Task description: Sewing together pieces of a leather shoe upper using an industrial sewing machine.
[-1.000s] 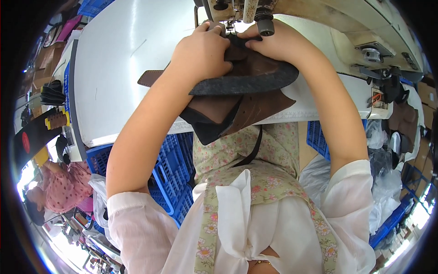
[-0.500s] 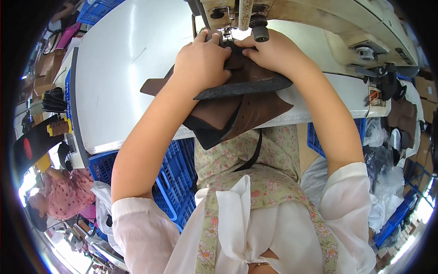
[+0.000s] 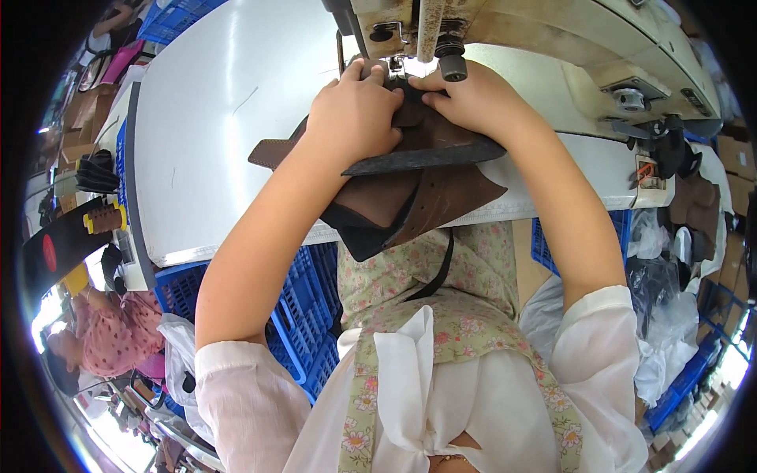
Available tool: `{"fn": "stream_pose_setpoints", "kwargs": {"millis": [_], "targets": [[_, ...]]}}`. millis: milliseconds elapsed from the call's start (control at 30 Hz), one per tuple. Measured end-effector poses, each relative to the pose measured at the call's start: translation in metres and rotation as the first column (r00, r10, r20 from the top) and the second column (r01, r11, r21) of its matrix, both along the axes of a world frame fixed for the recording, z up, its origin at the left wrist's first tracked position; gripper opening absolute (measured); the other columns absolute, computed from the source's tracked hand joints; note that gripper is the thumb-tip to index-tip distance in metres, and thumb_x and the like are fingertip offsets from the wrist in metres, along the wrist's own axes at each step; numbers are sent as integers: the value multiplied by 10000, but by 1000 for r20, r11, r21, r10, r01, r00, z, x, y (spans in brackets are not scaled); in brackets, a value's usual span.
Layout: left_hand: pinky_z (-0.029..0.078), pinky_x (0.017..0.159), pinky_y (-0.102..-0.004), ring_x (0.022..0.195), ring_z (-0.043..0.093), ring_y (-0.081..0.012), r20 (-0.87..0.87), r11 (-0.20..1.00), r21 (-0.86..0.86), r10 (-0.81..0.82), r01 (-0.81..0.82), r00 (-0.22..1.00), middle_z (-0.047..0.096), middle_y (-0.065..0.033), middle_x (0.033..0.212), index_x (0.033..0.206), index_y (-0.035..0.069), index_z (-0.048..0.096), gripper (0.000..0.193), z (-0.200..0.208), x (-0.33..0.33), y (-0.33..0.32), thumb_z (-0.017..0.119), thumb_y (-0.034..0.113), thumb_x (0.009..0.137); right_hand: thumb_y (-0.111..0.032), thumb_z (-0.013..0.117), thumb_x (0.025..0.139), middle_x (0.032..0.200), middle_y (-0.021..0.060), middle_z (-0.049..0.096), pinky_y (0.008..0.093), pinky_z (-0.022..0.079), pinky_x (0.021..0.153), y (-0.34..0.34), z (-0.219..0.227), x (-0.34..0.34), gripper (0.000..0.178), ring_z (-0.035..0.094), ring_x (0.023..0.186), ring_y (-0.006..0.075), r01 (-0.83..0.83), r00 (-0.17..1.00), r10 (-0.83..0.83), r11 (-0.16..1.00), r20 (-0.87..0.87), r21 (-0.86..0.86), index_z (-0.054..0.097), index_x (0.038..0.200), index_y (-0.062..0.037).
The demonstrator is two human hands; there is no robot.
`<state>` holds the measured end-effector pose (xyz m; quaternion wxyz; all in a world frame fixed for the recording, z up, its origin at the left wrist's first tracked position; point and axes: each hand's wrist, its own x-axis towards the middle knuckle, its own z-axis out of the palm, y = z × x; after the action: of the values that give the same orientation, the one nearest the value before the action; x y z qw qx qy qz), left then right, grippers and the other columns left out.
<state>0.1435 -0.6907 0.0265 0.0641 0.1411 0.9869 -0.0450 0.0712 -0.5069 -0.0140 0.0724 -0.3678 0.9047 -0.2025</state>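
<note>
A brown leather workpiece (image 3: 457, 193), folded and layered like a boot or bag part, lies under the sewing machine (image 3: 544, 35). Its far end reaches the presser foot (image 3: 397, 69). My left hand (image 3: 355, 114) rests on its left side, fingers bent over the leather close to the foot. On the other side, my right hand (image 3: 473, 98) grips it, with thumb and index finger at the edge by the foot. A dark strip (image 3: 426, 160) crosses the piece below my hands, and its near part overhangs the table's front edge. The needle tip is too small to make out.
The white machine table (image 3: 197, 173) extends to the left. Blue plastic crates (image 3: 303, 307) stand below its front edge. Clear plastic bags (image 3: 662, 307) and more brown leather pieces (image 3: 695, 197) are at the right. A person in pink (image 3: 122, 335) sits at the far left.
The leather piece and both hands have shifted very slightly in view, along with the machine. Both hands keep their hold beside the presser foot.
</note>
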Motion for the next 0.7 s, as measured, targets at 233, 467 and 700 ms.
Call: {"fn": "stream_pose_setpoints", "kwargs": {"millis": [233, 467, 700], "targets": [[502, 987, -420, 1352, 435, -308, -26, 1000, 4, 1, -1, 1000, 510, -106, 1427, 1224, 256, 670, 518, -1, 1, 0, 682, 241, 706, -267, 664, 859, 994, 117, 640, 416, 497, 833, 0, 0, 0, 276, 627, 964, 301, 6, 1000, -6, 1000, 4, -17, 724, 1128, -242], [499, 992, -411, 1350, 438, -304, -27, 1000, -6, -3, 3, 1000, 516, -105, 1421, 1219, 257, 671, 512, -2, 0, 0, 682, 243, 707, -261, 668, 852, 987, 122, 639, 420, 501, 825, 1, -2, 0, 272, 629, 948, 306, -9, 1000, 8, 999, -24, -37, 729, 1116, -235], [500, 991, -410, 1345, 443, -305, -23, 1000, -6, 2, -2, 1000, 511, -99, 1426, 1210, 252, 675, 512, -1, 1, 0, 692, 239, 699, -261, 664, 851, 973, 123, 635, 414, 505, 808, -1, -2, 2, 267, 630, 934, 304, 15, 1000, -15, 999, -17, -32, 732, 1108, -232]]}}
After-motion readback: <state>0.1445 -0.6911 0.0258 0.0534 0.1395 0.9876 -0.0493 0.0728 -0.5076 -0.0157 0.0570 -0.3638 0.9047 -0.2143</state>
